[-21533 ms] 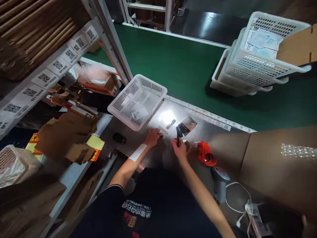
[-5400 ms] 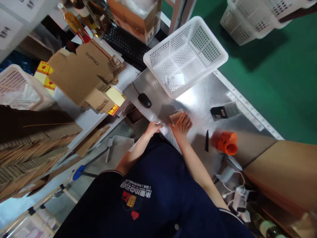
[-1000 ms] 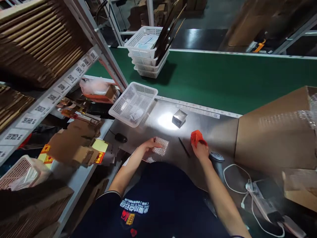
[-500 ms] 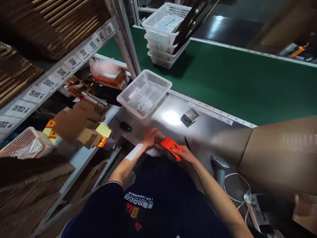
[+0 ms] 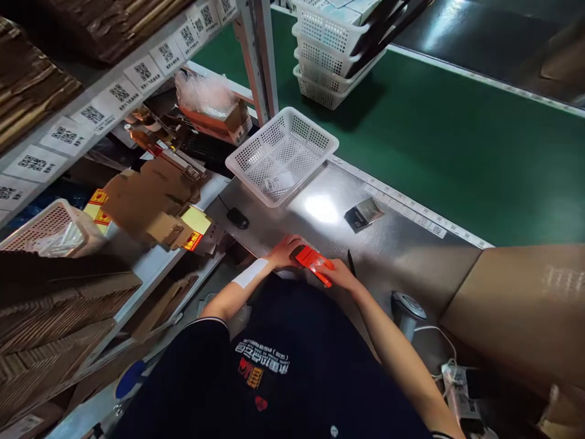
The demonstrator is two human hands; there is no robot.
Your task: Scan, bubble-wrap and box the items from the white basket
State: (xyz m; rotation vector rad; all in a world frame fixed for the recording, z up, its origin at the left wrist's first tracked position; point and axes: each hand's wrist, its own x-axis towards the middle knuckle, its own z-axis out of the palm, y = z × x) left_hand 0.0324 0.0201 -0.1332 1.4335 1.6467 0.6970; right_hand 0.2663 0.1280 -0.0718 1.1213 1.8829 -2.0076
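Note:
My right hand (image 5: pixel 340 274) grips an orange tape dispenser (image 5: pixel 311 259) and holds it low over the near edge of the steel worktable (image 5: pixel 393 238). My left hand (image 5: pixel 284 250) is closed on a small bubble-wrapped parcel that lies mostly hidden under the dispenser. A black pen (image 5: pixel 351 263) lies just right of my right hand. Further back on the table rests a small dark box (image 5: pixel 363 213).
A white mesh basket (image 5: pixel 281 155) with a label sits at the table's back left, a mouse (image 5: pixel 237 217) beside it. A barcode scanner (image 5: pixel 404 305) and a big cardboard box (image 5: pixel 525 305) stand to the right. Behind runs a green conveyor (image 5: pixel 439 140) with stacked baskets (image 5: pixel 333 49).
My right hand picked the orange tape dispenser up from the right of the table and brought it left onto the bubble-wrapped parcel under my left hand. The view also tilted.

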